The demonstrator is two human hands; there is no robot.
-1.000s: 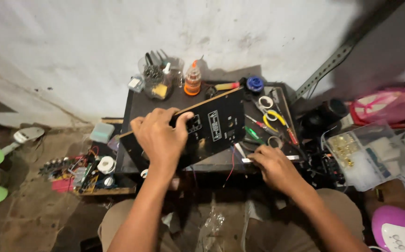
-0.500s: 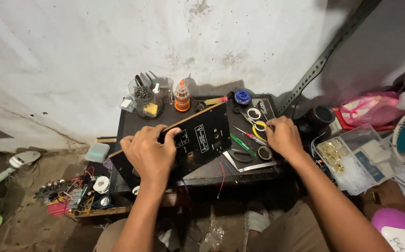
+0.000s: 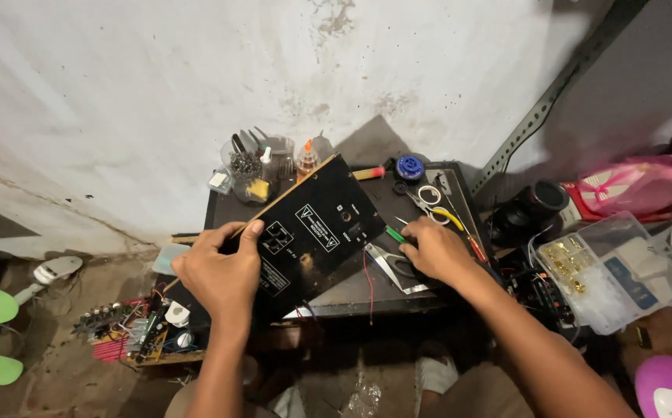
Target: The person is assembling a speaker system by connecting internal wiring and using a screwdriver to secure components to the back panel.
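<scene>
Head view, centre frame: black panel [image 3: 305,236] tilted over dark table [image 3: 429,290], clamped at its lower-left edge by left hand [image 3: 223,271], fingers curled tight. Just right, right hand [image 3: 438,251] half-closed, fingertips on green-handled screwdriver [image 3: 395,234].

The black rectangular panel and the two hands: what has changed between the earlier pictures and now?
The left hand keeps its grip on the black rectangular panel and has tilted its far end up, towards the clear jars. The right hand moved from the table's near edge towards the scissors, then came back next to the panel, on the green-handled screwdriver. The small dark table and the clear plastic parts box stayed as they were.
</scene>
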